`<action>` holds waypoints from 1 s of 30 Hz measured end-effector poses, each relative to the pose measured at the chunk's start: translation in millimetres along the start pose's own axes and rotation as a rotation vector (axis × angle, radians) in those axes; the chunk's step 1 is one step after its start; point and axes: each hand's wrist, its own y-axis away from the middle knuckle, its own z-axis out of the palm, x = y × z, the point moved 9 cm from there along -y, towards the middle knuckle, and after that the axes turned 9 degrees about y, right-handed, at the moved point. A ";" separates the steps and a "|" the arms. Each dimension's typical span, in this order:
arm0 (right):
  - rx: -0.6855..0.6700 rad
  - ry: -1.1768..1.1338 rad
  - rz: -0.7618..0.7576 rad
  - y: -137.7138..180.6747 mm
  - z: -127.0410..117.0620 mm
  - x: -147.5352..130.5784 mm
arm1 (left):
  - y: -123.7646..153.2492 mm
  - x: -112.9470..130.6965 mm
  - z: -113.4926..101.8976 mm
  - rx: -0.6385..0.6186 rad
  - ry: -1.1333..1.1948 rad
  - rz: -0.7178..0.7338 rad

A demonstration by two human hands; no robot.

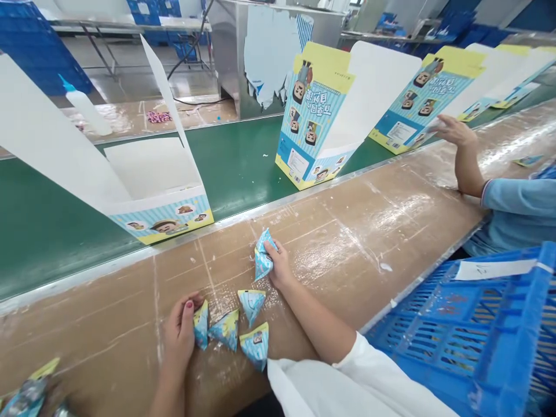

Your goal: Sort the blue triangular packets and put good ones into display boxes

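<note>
My right hand [280, 265] pinches blue and yellow triangular snack packets [263, 265] above the brown tabletop; two seem stacked there, though the fingers cover part of them. Lower down, my left hand [180, 327] curls against another triangular packet [201, 325], its thumb raised and its fingertips partly hidden. Beside that one lie three more packets: one touching or nearly touching it [226, 330], a lower one [255, 346] near my white sleeve, and an upper one [252, 305] beneath my right hand.
An open printed carton [163, 223] stands on the green conveyor [243, 168] ahead, with several others [304, 116] to the right. A co-worker's hand [456, 132] reaches toward a carton. A blue crate [460, 330] sits at my right; blurred packets [30, 394] lie lower left.
</note>
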 end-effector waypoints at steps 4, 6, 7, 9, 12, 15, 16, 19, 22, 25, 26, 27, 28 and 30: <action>-0.006 -0.016 0.003 2.2 0.9 -0.5 | 0.0 -1.5 0.3 -0.005 0.007 -0.019; -0.009 -0.017 0.003 3.1 1.3 -0.5 | 0.4 -1.3 0.7 -0.009 0.017 -0.023; -0.009 -0.015 0.004 3.4 1.5 -0.5 | 0.5 -1.0 0.8 -0.010 0.023 -0.024; -0.011 -0.012 0.007 3.7 2.1 -0.5 | 0.8 -0.5 0.9 -0.011 0.029 -0.024; -0.014 -0.023 0.013 3.0 2.2 -0.8 | 1.1 -1.5 0.7 -0.012 0.032 -0.033; -0.020 -0.036 0.018 1.4 0.8 -0.6 | 1.1 -3.3 0.5 -0.010 0.044 -0.042; -0.023 -0.039 0.019 0.8 0.3 -0.3 | 1.0 -3.6 0.1 -0.005 0.045 -0.042; -0.033 -0.034 0.017 0.2 0.2 0.8 | 0.7 -4.1 -0.4 0.001 0.035 -0.040; -0.018 -0.022 -0.009 1.1 0.1 0.7 | 0.4 -3.4 0.6 -0.008 0.035 -0.038; -0.009 -0.016 -0.024 1.5 0.2 1.0 | 0.4 -3.4 1.2 -0.013 0.043 -0.045; -0.011 -0.017 -0.023 1.3 0.3 1.4 | 0.4 -3.9 1.2 -0.012 0.043 -0.052; -0.016 -0.020 -0.019 1.0 0.5 1.8 | 0.4 -4.8 1.0 -0.010 0.042 -0.059; -0.020 -0.024 -0.016 0.6 0.5 2.1 | 0.4 -5.8 0.7 -0.008 0.042 -0.065; -0.028 -0.030 -0.010 0.1 0.6 2.1 | 0.4 -7.8 0.1 -0.007 0.045 -0.073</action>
